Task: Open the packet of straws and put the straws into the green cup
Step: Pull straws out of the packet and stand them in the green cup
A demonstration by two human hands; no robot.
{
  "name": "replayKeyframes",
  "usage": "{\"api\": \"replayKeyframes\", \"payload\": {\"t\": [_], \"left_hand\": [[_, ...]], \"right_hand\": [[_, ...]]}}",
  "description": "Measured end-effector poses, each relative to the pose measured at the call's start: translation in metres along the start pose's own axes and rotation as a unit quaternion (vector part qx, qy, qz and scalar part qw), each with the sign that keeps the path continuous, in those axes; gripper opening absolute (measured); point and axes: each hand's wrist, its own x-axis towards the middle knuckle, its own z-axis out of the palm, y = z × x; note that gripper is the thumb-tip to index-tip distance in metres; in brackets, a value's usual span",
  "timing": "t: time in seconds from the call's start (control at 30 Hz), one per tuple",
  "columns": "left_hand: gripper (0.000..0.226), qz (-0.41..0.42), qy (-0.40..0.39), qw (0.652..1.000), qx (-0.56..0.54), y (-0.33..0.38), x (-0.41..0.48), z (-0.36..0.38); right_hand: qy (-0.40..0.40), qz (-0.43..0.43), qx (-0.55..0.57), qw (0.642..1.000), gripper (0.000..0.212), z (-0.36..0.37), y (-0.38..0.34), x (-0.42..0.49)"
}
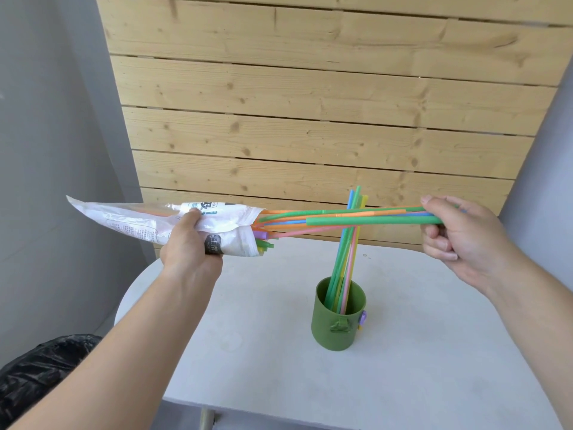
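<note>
My left hand (192,246) grips a clear plastic straw packet (148,221) with printed labels, held level above the table's left side, its open end to the right. Several coloured straws (356,217) stick out of that opening. My right hand (459,234) pinches their far ends, holding them level above the cup. The green cup (338,321) stands upright on the white table, right of centre, below the held straws. Several green, pink, blue and yellow straws (347,259) stand in it, leaning to the upper right.
The white table (248,367) has rounded corners and its near edge is at the bottom. A black bin bag (40,373) sits low at the left. A wooden plank wall (310,103) rises right behind the table.
</note>
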Motion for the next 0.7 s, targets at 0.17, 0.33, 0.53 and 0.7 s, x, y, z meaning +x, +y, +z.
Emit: {"api": "replayKeyframes", "payload": {"t": [0.17, 0.33, 0.53, 0.7], "left_hand": [[0.049, -0.003, -0.003, 1.0, -0.003, 0.001, 0.001, -0.001], [0.046, -0.006, -0.003, 1.0, -0.004, -0.001, -0.003, 0.0], [0.036, -0.013, -0.004, 1.0, 0.003, -0.007, -0.008, 0.003], [0.035, -0.006, 0.002, 1.0, 0.003, -0.004, -0.007, 0.0]], "right_hand": [[0.01, 0.016, -0.001, 1.0, 0.024, -0.012, 0.005, 0.003], [0.026, 0.017, -0.007, 0.999, 0.025, -0.028, 0.004, 0.001], [0.032, 0.015, -0.022, 0.999, 0.026, -0.038, 0.005, 0.001], [0.044, 0.007, -0.036, 0.998, 0.017, -0.052, -0.001, 0.003]]}}
